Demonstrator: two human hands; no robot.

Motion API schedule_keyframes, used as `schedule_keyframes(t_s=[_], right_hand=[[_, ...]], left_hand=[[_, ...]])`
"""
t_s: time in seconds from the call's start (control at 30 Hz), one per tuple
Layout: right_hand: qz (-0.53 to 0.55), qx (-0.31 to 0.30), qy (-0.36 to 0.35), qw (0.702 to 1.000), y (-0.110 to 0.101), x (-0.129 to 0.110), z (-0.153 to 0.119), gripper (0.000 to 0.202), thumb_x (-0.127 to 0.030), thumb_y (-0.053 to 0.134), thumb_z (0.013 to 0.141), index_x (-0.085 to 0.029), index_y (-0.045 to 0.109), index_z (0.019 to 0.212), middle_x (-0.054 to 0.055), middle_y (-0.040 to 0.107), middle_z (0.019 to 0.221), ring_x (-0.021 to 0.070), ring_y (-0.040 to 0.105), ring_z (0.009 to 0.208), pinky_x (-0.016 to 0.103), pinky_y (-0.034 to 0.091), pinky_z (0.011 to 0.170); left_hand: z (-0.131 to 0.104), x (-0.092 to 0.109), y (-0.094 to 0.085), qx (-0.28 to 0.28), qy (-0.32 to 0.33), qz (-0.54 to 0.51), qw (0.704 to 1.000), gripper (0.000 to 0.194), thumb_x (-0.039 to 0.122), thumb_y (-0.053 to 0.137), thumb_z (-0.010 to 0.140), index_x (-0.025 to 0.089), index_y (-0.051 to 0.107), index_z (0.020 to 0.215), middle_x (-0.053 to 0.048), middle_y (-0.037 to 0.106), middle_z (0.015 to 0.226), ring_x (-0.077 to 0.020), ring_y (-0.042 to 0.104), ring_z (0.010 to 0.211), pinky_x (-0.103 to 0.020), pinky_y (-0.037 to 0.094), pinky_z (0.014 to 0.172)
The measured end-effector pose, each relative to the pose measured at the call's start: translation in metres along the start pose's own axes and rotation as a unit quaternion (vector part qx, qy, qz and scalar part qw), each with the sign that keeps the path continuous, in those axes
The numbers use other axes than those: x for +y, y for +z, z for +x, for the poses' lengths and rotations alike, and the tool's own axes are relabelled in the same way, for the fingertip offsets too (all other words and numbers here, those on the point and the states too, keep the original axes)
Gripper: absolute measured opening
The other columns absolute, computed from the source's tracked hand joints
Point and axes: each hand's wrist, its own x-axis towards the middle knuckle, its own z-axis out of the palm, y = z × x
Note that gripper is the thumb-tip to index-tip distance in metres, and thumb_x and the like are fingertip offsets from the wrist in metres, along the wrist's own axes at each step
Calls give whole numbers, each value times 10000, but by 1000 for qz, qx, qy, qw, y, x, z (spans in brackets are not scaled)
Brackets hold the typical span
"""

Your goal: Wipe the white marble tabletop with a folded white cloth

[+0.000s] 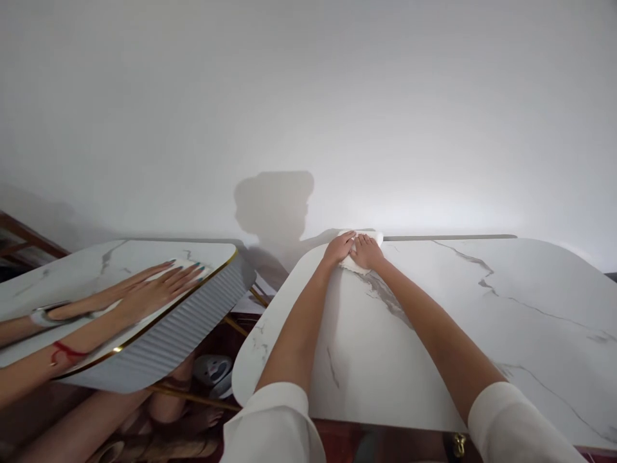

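The left hand (340, 249) and the right hand (367, 251) lie flat side by side, fingers spread over a white cloth (357, 264) rather than clamped on it. The cloth sits at the far edge of the marbled tabletop (520, 334), where the wall (434, 128) rises just behind and blocks the way beyond. To the left, past a narrow gap, stands a second table (159, 341) with a ribbed side and gold trim. There, another person's hands (166, 286) rest on a white wipe (180, 263); a red bracelet (66, 353) circles one wrist.
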Motion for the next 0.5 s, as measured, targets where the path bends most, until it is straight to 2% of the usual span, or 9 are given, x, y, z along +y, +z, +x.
schedule_keyframes(t_s=[0.13,0.23,0.33,0.4,0.5], right_hand=[[-11,1,-24,1000,-1,-10,-16,597,-346,275,942,26,285,1408,189,269,1477,277,225,1365,398,169,1093],[-16,13,-68,997,-1,-23,-37,598,-353,296,933,19,308,1401,192,294,1468,280,252,1354,399,182,1086],[-9,33,-87,996,0,-46,-64,599,-344,321,920,39,337,1381,210,330,1446,296,273,1342,408,190,1081],[4,56,-89,994,0,-66,-84,597,-335,337,910,51,357,1365,224,361,1425,305,296,1329,417,198,1078],[35,77,-95,992,-2,-97,-114,589,-326,359,896,52,385,1347,236,401,1395,312,322,1312,436,213,1071]], left_hand=[[-22,-4,-1,-12,39,44,998,487,253,298,886,103,446,1325,-100,394,1435,-199,334,1337,-351,254,1114],[-54,-8,-3,6,109,84,990,477,254,272,902,86,446,1313,-130,415,1416,-232,302,1352,-418,247,1122],[-94,-8,-11,10,170,114,979,473,248,239,916,56,457,1289,-166,442,1386,-259,282,1359,-475,239,1122],[-122,-5,-19,12,175,124,977,478,251,224,924,46,437,1300,-176,441,1383,-262,285,1358,-486,251,1118],[-166,2,-35,16,145,124,981,487,278,215,936,85,388,1349,-150,419,1408,-244,301,1353,-471,277,1114]])
